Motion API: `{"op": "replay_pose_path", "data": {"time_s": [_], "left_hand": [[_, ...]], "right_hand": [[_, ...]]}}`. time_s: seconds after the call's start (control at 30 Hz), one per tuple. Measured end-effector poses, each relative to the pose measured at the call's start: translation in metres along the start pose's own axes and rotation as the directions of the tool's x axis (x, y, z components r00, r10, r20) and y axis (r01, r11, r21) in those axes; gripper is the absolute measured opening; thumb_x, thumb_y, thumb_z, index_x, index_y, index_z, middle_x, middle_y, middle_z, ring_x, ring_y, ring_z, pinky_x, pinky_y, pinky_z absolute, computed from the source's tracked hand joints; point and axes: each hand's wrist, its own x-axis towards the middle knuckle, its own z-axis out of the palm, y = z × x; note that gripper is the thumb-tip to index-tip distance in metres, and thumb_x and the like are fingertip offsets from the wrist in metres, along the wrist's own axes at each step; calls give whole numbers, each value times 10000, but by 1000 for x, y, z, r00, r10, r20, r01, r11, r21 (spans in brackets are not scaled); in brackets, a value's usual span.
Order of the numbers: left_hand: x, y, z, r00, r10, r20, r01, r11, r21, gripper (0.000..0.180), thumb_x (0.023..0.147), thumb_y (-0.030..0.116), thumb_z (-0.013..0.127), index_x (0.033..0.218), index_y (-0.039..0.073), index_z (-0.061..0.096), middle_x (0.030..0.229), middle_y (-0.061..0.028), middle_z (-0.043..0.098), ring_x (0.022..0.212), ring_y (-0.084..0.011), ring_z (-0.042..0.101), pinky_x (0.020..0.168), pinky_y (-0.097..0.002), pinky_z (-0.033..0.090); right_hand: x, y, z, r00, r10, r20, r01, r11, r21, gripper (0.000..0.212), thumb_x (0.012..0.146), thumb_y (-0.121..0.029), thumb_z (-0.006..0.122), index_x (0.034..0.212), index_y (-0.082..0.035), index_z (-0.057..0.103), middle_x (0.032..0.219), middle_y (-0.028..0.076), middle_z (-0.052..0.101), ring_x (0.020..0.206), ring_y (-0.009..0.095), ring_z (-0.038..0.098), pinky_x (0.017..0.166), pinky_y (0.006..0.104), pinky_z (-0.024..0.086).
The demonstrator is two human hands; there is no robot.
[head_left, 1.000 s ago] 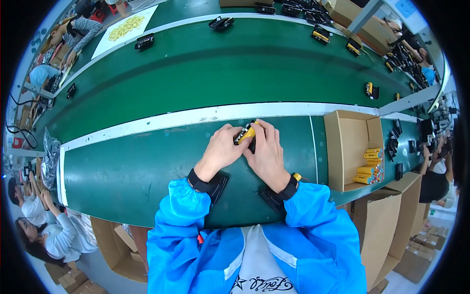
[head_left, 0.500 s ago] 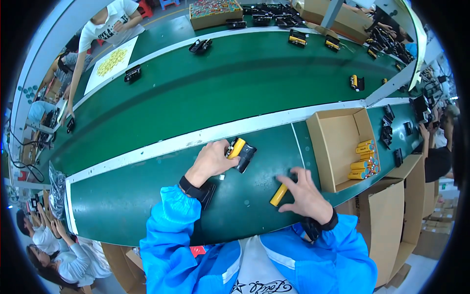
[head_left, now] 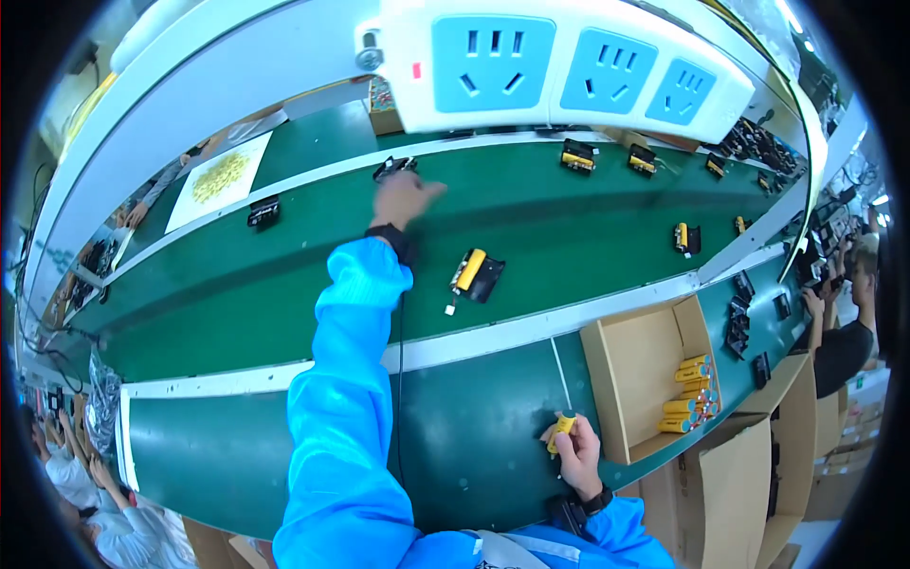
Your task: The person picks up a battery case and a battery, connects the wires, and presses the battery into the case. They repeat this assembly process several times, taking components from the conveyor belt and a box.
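Note:
My left hand point(head_left: 404, 197) reaches far out over the green conveyor, thumb spread away from the fingers. Slightly blurred, its fingertips meet a black plastic casing point(head_left: 393, 168) at the belt's far edge; whether they touch it I cannot tell. Closer in, an open black casing point(head_left: 485, 277) with a yellow battery cell in it lies on the belt, a small white connector beside it. Down at the near bench, my right hand point(head_left: 578, 453) is closed around a yellow cylindrical battery point(head_left: 561, 433), held upright beside the cardboard tray.
The cardboard tray point(head_left: 607, 384) holds several yellow batteries at its right end. A white power strip point(head_left: 569, 57) hangs across the top. More casings point(head_left: 578, 156) lie along the belt. A white rail point(head_left: 455, 349) divides belt from bench. Black parts point(head_left: 737, 322) lie right; people sit at both sides.
My left hand has left the battery-filled casing on the belt and moved to the far casing. My right hand has picked up the yellow battery from the bench. The view has shifted forward.

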Motion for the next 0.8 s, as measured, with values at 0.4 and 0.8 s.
{"op": "replay_pose_path", "data": {"time_s": [0.4,0.8], "left_hand": [[-9,-62,-35,991,8,132,-22,994,104,431,752,384,780,1053,80,726,935,-125,718,901,-319,679,876,-473,503],[-308,-12,-139,745,433,507,-399,899,-181,430,712,150,836,1121,90,717,976,-102,657,997,-292,579,892,-427,445]], "right_hand": [[8,4,1,972,-111,-206,162,953,255,470,894,53,635,1273,-52,377,1003,169,643,809,199,663,696,316,573],[66,-68,77,997,65,30,-71,915,396,383,897,21,638,1185,-95,414,844,74,585,675,162,654,450,251,509]]}}
